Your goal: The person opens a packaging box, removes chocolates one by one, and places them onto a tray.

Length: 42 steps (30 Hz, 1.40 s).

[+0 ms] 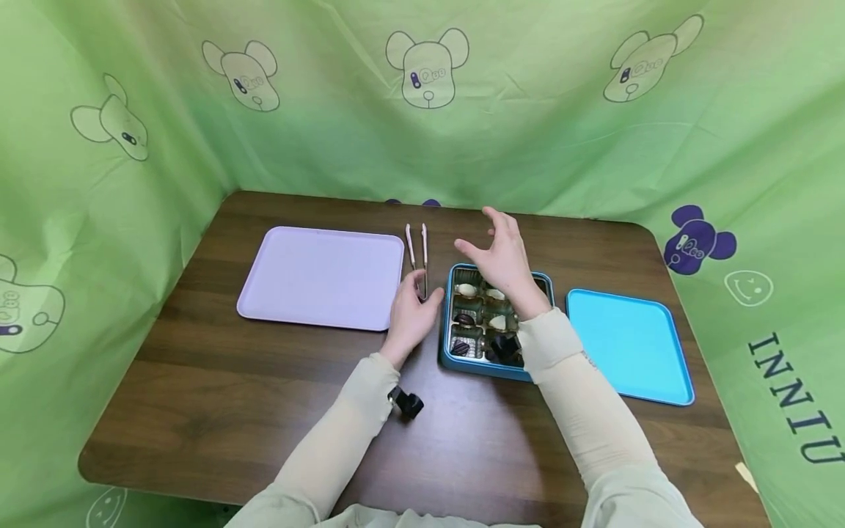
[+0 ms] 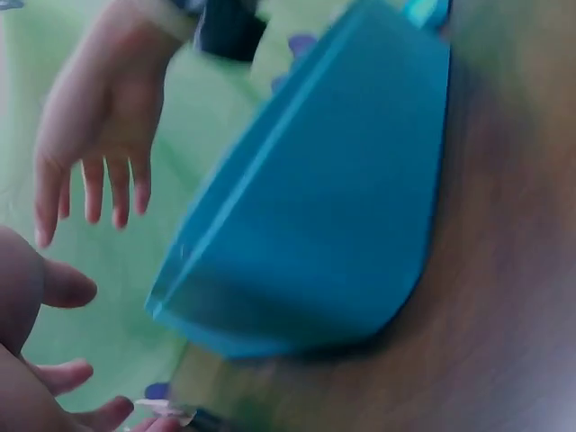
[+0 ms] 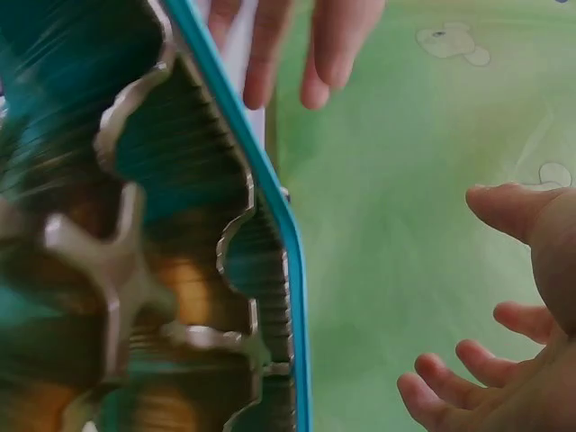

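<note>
The box (image 1: 452, 345) of sweets is set on the brown worktop (image 1: 264, 396), between a purple tray (image 1: 317, 275) and a blue lid (image 1: 627, 345). The right hand (image 1: 505, 257) is held above it, fingers spread and holding nothing. The left hand (image 1: 409, 315) is laid beside the box, near the tongs (image 1: 417, 249), fingers loose.

Table (image 1: 264, 411) is dark wood-grain, smooth with a slight sheen. The blue box (image 1: 447, 345) looks like painted tin, semi-gloss, and its lid (image 1: 627, 345) has the same finish. Inside there's a shiny gold-ish ribbed plastic insert (image 3: 180, 297), really reflective. The lilac tray (image 1: 320, 275) seems matt plastic. Tweezers (image 1: 418, 257) have pale plastic-looking handles and darker tips. Backdrop (image 1: 528, 110) is thin creased green cloth. Sleeves (image 1: 581, 403) are soft beige knit.
</note>
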Each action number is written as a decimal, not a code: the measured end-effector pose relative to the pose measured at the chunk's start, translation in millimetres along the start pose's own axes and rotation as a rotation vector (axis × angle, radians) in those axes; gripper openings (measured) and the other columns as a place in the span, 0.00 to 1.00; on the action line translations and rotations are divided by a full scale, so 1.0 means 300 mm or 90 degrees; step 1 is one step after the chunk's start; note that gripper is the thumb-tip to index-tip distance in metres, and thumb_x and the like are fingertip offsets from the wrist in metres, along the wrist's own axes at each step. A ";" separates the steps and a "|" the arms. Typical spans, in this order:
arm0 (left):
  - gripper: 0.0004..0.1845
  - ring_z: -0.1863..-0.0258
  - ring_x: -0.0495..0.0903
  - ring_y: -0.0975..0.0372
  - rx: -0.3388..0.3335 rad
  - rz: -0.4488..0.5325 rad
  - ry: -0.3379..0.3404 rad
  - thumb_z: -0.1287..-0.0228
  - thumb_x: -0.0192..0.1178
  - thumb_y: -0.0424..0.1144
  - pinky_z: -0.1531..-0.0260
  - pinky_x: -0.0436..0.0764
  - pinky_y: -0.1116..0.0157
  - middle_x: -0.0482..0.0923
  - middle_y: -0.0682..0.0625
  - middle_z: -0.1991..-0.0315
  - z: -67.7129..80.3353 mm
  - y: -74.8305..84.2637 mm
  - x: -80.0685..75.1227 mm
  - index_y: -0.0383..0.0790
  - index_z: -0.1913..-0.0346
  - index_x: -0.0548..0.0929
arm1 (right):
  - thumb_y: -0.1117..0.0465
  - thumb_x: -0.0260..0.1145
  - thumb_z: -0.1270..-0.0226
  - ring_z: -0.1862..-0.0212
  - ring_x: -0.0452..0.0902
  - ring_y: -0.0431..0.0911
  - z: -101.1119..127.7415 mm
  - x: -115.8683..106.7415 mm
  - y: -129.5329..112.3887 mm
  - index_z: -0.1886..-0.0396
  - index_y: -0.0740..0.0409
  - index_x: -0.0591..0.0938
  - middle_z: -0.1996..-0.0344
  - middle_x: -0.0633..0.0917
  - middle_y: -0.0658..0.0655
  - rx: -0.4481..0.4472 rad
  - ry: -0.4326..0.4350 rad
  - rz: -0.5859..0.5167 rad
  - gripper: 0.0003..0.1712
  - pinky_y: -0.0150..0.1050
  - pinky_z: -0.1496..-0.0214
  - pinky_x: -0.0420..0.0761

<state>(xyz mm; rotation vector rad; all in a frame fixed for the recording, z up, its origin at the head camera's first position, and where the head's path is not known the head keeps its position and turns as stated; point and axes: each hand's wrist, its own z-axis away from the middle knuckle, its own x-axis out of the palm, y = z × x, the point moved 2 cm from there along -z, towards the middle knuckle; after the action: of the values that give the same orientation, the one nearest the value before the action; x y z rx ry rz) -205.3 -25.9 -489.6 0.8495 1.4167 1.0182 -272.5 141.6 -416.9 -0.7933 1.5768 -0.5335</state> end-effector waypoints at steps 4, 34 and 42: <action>0.32 0.36 0.72 0.45 0.005 -0.116 0.019 0.33 0.63 0.43 0.35 0.70 0.51 0.71 0.36 0.34 -0.081 0.015 0.003 0.36 0.29 0.68 | 0.46 0.71 0.33 0.36 0.69 0.62 0.011 -0.001 0.019 0.22 0.59 0.61 0.28 0.62 0.68 0.010 -0.009 0.010 0.48 0.58 0.40 0.73; 0.43 0.50 0.79 0.44 -0.017 -0.393 0.018 0.41 0.67 0.38 0.53 0.80 0.49 0.77 0.35 0.48 -0.226 0.013 0.066 0.33 0.26 0.58 | 0.52 0.46 0.18 0.35 0.66 0.72 0.243 -0.201 0.233 0.24 0.76 0.53 0.35 0.69 0.80 0.267 -0.123 0.190 0.38 0.66 0.38 0.69; 0.40 0.56 0.82 0.49 -0.017 -0.165 -0.009 0.38 0.63 0.41 0.54 0.79 0.52 0.81 0.41 0.50 -0.238 0.021 0.033 0.40 0.24 0.61 | 0.59 0.49 0.20 0.38 0.72 0.68 0.329 -0.193 0.273 0.33 0.75 0.71 0.40 0.77 0.76 0.242 -0.030 0.148 0.27 0.62 0.38 0.72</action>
<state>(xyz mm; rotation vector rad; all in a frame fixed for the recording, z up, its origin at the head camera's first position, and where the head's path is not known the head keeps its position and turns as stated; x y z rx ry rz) -277.6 -22.7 -488.4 0.6333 1.4550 0.8305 -188.9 248.6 -454.1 -0.3281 1.4418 -0.6149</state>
